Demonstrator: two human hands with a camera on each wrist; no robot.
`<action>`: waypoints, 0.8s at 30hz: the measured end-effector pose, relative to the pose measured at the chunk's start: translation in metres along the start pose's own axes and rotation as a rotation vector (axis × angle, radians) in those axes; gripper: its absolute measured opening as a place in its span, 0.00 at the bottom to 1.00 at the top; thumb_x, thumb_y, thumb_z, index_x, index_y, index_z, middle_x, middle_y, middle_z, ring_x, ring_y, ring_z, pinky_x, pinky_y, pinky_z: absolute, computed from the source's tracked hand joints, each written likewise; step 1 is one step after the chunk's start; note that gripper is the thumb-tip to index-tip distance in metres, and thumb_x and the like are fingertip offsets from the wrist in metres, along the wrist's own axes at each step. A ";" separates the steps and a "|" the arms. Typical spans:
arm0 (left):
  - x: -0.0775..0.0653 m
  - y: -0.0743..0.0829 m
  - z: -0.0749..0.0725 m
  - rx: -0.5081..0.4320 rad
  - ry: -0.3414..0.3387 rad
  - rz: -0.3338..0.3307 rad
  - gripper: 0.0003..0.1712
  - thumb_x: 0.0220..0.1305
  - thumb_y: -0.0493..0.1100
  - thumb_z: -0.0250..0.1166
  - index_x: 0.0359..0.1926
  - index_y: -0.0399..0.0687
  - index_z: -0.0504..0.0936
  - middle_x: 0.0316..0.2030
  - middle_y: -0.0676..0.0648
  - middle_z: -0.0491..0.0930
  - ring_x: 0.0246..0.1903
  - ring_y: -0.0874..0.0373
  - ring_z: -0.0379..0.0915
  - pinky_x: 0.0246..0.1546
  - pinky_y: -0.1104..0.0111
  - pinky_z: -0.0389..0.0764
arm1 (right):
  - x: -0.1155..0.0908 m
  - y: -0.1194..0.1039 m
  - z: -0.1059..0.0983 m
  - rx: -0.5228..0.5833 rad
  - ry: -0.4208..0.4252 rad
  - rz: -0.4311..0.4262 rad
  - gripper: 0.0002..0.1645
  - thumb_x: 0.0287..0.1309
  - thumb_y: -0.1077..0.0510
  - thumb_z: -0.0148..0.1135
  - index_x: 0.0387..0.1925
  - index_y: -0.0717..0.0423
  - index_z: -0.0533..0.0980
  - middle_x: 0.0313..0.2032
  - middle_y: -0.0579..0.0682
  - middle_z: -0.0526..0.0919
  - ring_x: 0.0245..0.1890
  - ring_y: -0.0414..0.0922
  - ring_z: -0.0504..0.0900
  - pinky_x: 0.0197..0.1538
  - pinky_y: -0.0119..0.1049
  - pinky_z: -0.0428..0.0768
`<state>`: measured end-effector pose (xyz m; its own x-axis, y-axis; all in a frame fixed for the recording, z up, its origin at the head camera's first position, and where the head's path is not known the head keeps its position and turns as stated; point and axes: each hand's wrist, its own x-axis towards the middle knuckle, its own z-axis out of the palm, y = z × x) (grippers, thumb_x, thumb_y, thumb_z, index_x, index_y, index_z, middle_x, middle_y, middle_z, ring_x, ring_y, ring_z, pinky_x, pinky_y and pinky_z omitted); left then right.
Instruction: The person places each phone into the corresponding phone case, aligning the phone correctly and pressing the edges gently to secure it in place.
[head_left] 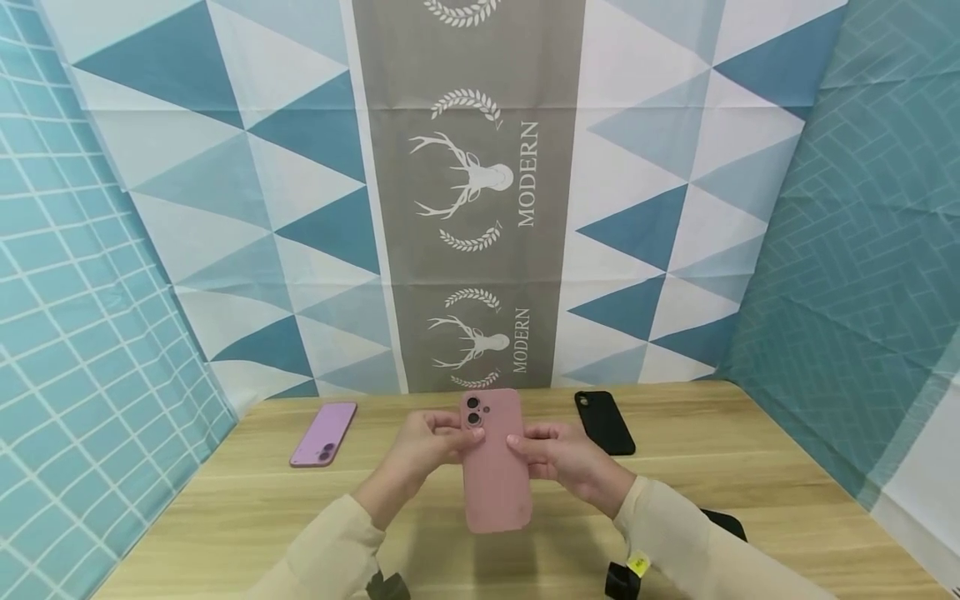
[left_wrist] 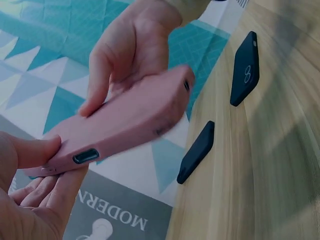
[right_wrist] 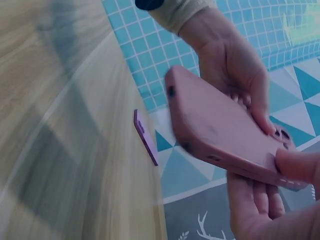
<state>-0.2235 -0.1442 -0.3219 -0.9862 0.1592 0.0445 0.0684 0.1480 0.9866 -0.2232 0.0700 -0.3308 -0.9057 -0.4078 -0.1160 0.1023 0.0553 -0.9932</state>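
Observation:
A pink phone case (head_left: 497,475) is held upright above the table, its back with two round camera rings facing me. My left hand (head_left: 427,446) grips its left edge, thumb on the back near the camera rings. From the other side my right hand (head_left: 566,460) pinches the right edge, thumb likewise on the back. Side cutouts show along the edge of the case (left_wrist: 125,117) in the left wrist view. The case's front is hidden, so I cannot tell whether a phone sits inside.
On the wooden table (head_left: 360,517), a purple phone (head_left: 324,433) lies back left. A black phone case (head_left: 606,423) lies back right. Another black item (head_left: 723,523) shows partly behind my right sleeve. Patterned cloth (head_left: 465,250) hangs behind the table.

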 end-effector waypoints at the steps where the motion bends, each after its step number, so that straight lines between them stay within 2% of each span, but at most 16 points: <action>1: -0.001 0.001 0.001 0.012 0.008 0.002 0.19 0.55 0.37 0.69 0.45 0.27 0.81 0.37 0.36 0.87 0.32 0.60 0.85 0.40 0.62 0.87 | 0.000 -0.001 -0.001 -0.007 -0.008 0.006 0.31 0.62 0.48 0.62 0.58 0.67 0.71 0.43 0.48 0.84 0.40 0.37 0.84 0.49 0.34 0.84; 5: -0.006 0.003 0.004 0.046 -0.009 0.012 0.19 0.54 0.37 0.70 0.43 0.27 0.81 0.36 0.36 0.87 0.31 0.59 0.85 0.38 0.62 0.87 | 0.001 -0.008 -0.005 -0.032 0.012 -0.017 0.31 0.62 0.48 0.61 0.58 0.66 0.71 0.45 0.49 0.82 0.41 0.37 0.83 0.51 0.35 0.84; 11: -0.006 0.004 0.008 0.066 -0.027 0.031 0.18 0.54 0.39 0.71 0.43 0.29 0.82 0.35 0.37 0.87 0.31 0.59 0.85 0.39 0.62 0.87 | 0.003 -0.013 -0.007 -0.061 0.097 -0.087 0.23 0.60 0.52 0.64 0.49 0.66 0.77 0.37 0.46 0.84 0.36 0.37 0.84 0.47 0.34 0.85; 15: -0.003 0.003 0.009 0.068 -0.065 0.035 0.19 0.55 0.40 0.70 0.44 0.30 0.81 0.37 0.37 0.87 0.33 0.58 0.85 0.41 0.62 0.87 | 0.002 -0.011 -0.007 -0.061 0.141 -0.115 0.18 0.59 0.55 0.65 0.45 0.66 0.79 0.32 0.43 0.84 0.34 0.36 0.84 0.44 0.34 0.85; 20: -0.002 0.001 0.007 0.035 -0.136 0.028 0.22 0.57 0.40 0.69 0.48 0.28 0.79 0.42 0.36 0.86 0.38 0.58 0.84 0.46 0.61 0.86 | 0.001 -0.009 -0.007 -0.057 0.161 -0.143 0.19 0.58 0.56 0.66 0.45 0.67 0.79 0.30 0.41 0.85 0.32 0.37 0.84 0.42 0.34 0.86; 24: 0.000 0.005 0.004 0.037 -0.147 0.026 0.23 0.57 0.41 0.69 0.50 0.29 0.78 0.43 0.38 0.85 0.41 0.58 0.84 0.49 0.60 0.85 | 0.000 -0.009 -0.007 -0.062 0.166 -0.145 0.20 0.58 0.55 0.66 0.45 0.67 0.78 0.31 0.42 0.85 0.33 0.37 0.84 0.43 0.35 0.86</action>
<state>-0.2230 -0.1395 -0.3174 -0.9517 0.3038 0.0437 0.1015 0.1771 0.9789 -0.2270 0.0756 -0.3215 -0.9649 -0.2603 0.0358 -0.0544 0.0647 -0.9964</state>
